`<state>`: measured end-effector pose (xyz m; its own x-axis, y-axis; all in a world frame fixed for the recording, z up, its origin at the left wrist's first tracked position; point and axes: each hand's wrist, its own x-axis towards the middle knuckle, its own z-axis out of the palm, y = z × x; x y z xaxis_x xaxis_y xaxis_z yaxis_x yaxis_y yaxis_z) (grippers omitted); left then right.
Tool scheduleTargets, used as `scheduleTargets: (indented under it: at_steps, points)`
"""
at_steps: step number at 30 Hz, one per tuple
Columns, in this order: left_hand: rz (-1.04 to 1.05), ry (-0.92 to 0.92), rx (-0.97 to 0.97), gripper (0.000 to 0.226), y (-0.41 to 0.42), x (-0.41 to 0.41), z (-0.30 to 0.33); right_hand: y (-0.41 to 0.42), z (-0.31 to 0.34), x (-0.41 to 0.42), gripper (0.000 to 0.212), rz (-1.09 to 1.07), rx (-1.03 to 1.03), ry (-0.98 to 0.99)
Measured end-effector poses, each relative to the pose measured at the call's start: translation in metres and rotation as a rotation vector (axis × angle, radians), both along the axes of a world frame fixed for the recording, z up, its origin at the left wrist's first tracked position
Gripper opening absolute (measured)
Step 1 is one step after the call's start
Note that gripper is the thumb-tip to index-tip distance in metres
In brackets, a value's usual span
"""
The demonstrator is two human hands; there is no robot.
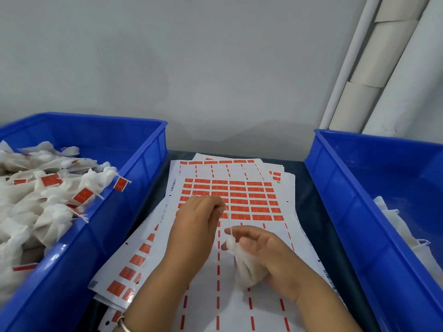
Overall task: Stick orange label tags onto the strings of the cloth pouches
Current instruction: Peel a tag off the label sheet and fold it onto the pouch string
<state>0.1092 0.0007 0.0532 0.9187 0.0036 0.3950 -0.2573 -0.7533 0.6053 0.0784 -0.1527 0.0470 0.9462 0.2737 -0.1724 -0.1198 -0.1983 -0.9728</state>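
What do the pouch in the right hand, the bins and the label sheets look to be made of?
Pouch: thin white cloth, apparently a soft matte mesh or nonwoven; it crumples in the right hand.
Bins: glossy blue moulded plastic, with ribbed walls and highlights on the rim.
Label sheets: white paper backing, slightly sheeny, carrying orange stickers; probably release liner.

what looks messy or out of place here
Only the label sheets: the stack is fanned and skewed, with a lower sheet poking out left toward the left bin. One tagged pouch leans on that bin's wall. Nothing spilled or damaged.
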Motion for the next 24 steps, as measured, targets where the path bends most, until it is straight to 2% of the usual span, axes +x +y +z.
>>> scheduleTargets:
  at_steps: [2, 3, 6, 11, 13, 16, 20, 24]
  points:
    - [-0.061, -0.012, 0.061, 0.014, 0.003, -0.001, 0.009, 0.001, 0.004, 0.0, 0.036, 0.012, 0.039, -0.042]
    - [-0.094, -0.01, 0.092, 0.014, 0.004, -0.001, 0.013, 0.003, 0.007, 0.001, 0.036, 0.016, 0.072, -0.059]
    - [-0.133, 0.004, 0.107, 0.011, 0.007, 0.005, 0.025, 0.008, 0.014, 0.01, 0.028, -0.016, 0.182, -0.072]
    - [0.0, 0.096, -0.009, 0.011, 0.016, 0.026, 0.023, 0.009, 0.019, 0.032, 0.022, -0.164, 0.37, 0.04]
    - [0.058, 0.203, -0.052, 0.022, 0.017, 0.034, 0.01, 0.01, 0.015, 0.037, 0.022, -0.227, 0.399, 0.101]
    - [0.104, 0.35, -0.012, 0.033, 0.012, 0.036, -0.014, 0.01, 0.003, 0.04, 0.02, -0.272, 0.429, 0.146]
    - [0.047, 0.409, 0.019, 0.048, 0.012, 0.034, -0.037, 0.006, -0.012, 0.045, 0.018, -0.296, 0.537, 0.182]
    - [0.015, 0.458, 0.075, 0.065, 0.015, 0.037, -0.044, 0.006, -0.018, 0.047, 0.019, -0.253, 0.513, 0.172]
